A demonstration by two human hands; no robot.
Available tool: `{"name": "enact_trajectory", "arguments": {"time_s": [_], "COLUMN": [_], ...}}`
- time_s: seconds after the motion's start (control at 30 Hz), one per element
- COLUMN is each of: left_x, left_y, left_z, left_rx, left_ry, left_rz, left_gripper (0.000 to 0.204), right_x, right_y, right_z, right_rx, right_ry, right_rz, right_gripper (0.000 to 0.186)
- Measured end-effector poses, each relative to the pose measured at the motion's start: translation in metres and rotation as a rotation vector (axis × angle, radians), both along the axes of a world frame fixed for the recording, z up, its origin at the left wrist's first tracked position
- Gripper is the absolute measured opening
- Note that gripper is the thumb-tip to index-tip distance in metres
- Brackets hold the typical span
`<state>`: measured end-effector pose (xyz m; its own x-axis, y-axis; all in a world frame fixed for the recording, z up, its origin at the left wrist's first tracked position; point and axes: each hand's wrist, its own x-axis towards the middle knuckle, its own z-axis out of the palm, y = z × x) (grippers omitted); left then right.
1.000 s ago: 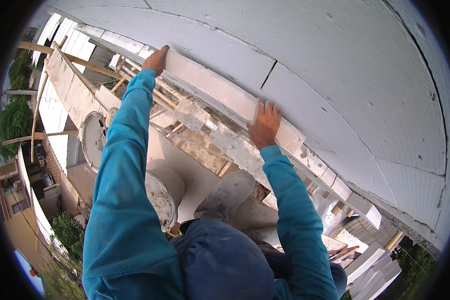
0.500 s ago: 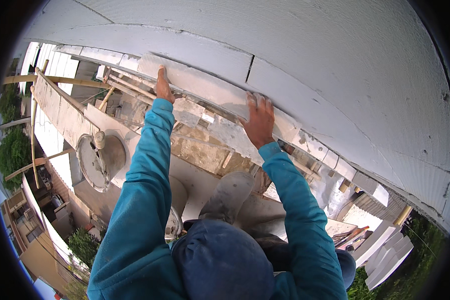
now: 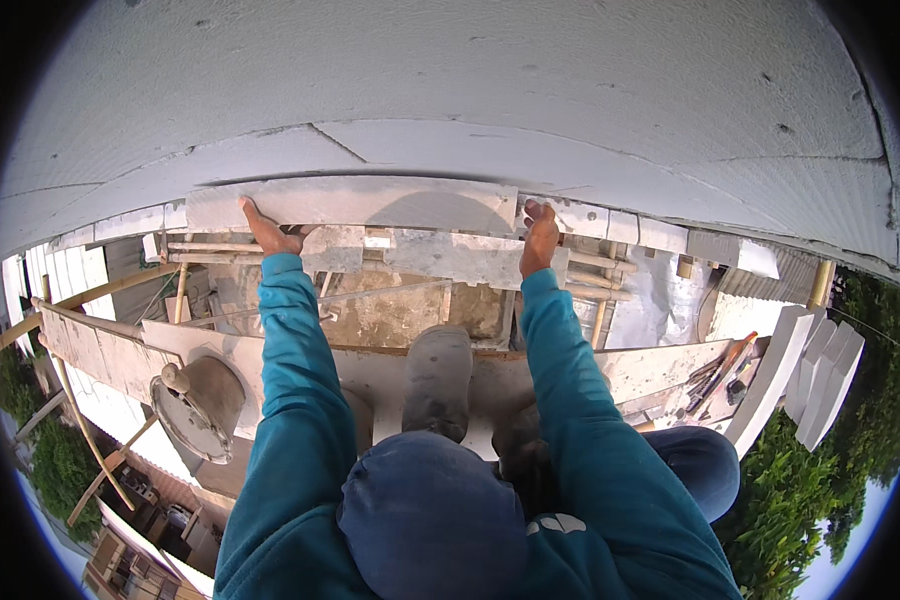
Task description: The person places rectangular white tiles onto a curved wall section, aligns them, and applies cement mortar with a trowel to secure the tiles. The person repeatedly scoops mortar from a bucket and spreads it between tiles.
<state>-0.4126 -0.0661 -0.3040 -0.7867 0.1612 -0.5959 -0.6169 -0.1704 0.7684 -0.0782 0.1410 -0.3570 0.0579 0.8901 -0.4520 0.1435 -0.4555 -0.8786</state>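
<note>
Wall (image 3: 450,70) behind pale block (image 3: 320,200); left fingers (image 3: 247,208) spread against its face, right fingers (image 3: 538,212) half-curled by end.

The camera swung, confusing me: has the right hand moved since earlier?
Yes, rightward: the right hand was left of the fixed, speckled masonry block; now it overlaps that block's left end.

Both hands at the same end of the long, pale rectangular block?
No, the left hand is toward the left end of the block, the right hand by its right end.

Bright daylight — round shadow (image 3: 440,210) crosses pale block (image 3: 342,200).
</note>
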Motion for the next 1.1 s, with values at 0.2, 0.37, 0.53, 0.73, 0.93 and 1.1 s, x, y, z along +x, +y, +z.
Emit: {"name": "enact_trajectory", "arguments": {"time_s": [0.2, 0.37, 0.53, 0.73, 0.93, 1.1], "left_x": [-0.014, -0.02, -0.041, -0.073, -0.065, -0.054], "left_y": [-0.011, -0.01, -0.009, -0.027, -0.024, -0.018], "left_z": [-0.007, -0.002, -0.002, -0.004, 0.003, 0.024], "left_rx": [-0.04, -0.018, -0.05, -0.108, -0.105, 0.02], "left_ry": [-0.028, -0.072, -0.085, -0.076, -0.117, -0.146], "left_rz": [0.035, 0.022, 0.057, 0.088, 0.073, 0.013], "left_gripper": [0.086, 0.083, 0.079, 0.077, 0.074, 0.073], "right_x": [-0.025, -0.033, -0.051, -0.079, -0.055, -0.047], "right_y": [-0.028, -0.027, -0.036, -0.048, -0.017, 0.014], "right_z": [-0.035, -0.039, -0.049, -0.029, -0.017, 0.018], "right_rx": [-0.293, -0.298, -0.168, -0.102, -0.409, -0.486], "right_ry": [0.402, 0.313, 0.136, -0.057, 0.307, 0.361], "right_rz": [0.141, 0.141, 0.202, 0.368, 0.349, 0.491], "right_gripper": [0.049, 0.045, 0.04, 0.03, 0.051, 0.051]}}
